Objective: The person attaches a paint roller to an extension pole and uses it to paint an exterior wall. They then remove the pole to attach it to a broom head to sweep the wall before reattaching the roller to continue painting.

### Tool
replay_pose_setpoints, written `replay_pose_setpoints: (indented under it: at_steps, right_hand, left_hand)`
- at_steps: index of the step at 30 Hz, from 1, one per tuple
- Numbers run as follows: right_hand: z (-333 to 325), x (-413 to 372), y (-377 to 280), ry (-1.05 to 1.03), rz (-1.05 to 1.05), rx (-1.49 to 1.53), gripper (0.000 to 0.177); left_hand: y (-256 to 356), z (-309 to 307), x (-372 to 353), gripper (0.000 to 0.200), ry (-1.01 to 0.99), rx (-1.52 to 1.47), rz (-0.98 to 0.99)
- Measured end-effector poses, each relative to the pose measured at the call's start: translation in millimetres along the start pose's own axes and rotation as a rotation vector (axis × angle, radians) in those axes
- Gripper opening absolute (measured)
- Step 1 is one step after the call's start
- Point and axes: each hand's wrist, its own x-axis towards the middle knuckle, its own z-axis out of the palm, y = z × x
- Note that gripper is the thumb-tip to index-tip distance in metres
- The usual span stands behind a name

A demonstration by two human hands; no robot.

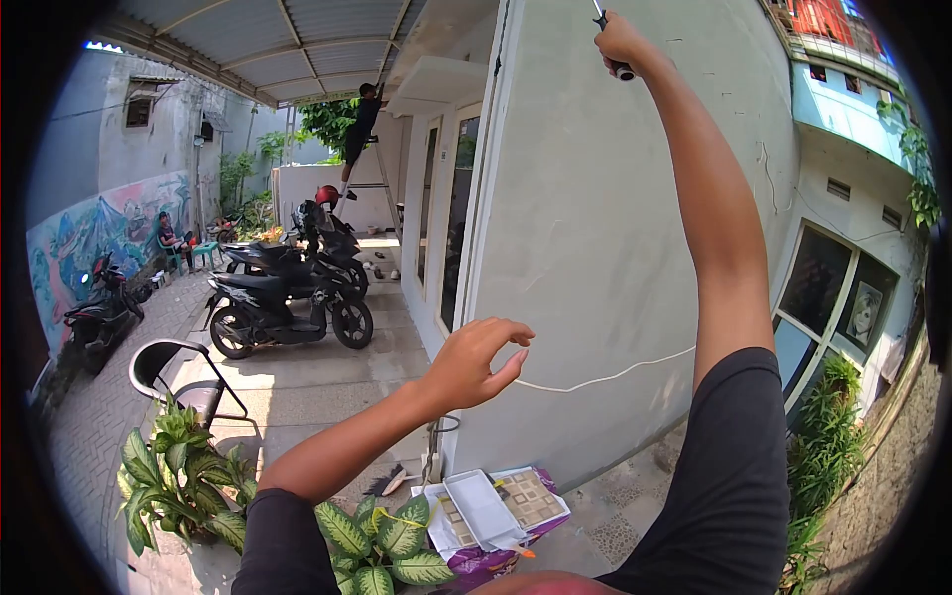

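Observation:
High on the right, my right hand is closed around the black handle of what looks like a paint roller. A thin metal rod runs up from the grip, and the tool's head is cut off by the top edge. Beside the corner of the pale grey-green wall, my left hand is raised with fingers loosely curved and apart, holding nothing. Below it, a white paint tray lies on a low surface with a patterned cover.
A white cable crosses the wall. Leafy potted plants and a folding chair stand at lower left. Motorbikes are parked behind. Another person is up a ladder; a seated person is farther left.

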Motion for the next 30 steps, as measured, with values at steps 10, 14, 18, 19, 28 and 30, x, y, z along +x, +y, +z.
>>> replay_pose_setpoints:
  at_steps: [10, 14, 18, 19, 28, 30]
  right_hand:
    - [127.0, -331.9, 81.6, -0.257, 0.162, 0.085, 0.067]
    - [120.0, -343.3, 63.5, -0.237, 0.196, 0.093, 0.064]
    - [96.4, -244.9, 29.9, -0.132, 0.271, 0.044, 0.060]
    - [86.3, -207.7, 20.7, -0.109, 0.241, 0.048, 0.060]
    - [22.3, 11.1, 17.6, -0.011, 0.096, 0.017, 0.037]
    - [38.0, -57.1, 23.6, 0.016, 0.109, 0.039, 0.036]
  left_hand:
    - [15.9, -12.7, -14.3, 0.027, -0.076, -0.016, -0.021]
    - [16.1, -15.0, -4.4, 0.032, -0.045, -0.042, -0.005]
    - [15.1, -20.3, 1.3, 0.034, -0.022, -0.038, 0.016]
    - [14.4, -20.2, 1.6, 0.034, -0.013, -0.033, 0.030]
    - [-4.7, -28.2, -5.9, 0.031, 0.060, -0.044, -0.032]
    - [-6.9, -26.1, -8.7, 0.030, 0.056, -0.060, -0.054]
